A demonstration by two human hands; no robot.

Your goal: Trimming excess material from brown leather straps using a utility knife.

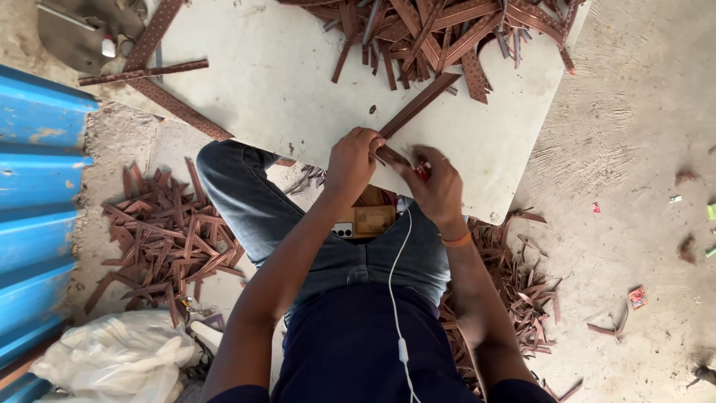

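Hands meet at the near edge of a pale work board: the left hand is closed around the lower end of a long brown patterned strip, which slants up across the board toward a heap of similar strips at its far edge. The right hand is curled around a small red-handled tool held against a short brown piece, just beside the left hand. A phone and a flat brown item rest on the person's lap. Cut strips lie scattered on the ground at the left, near a white plastic bag whose contents cannot be seen, beside a blue corrugated sheet.
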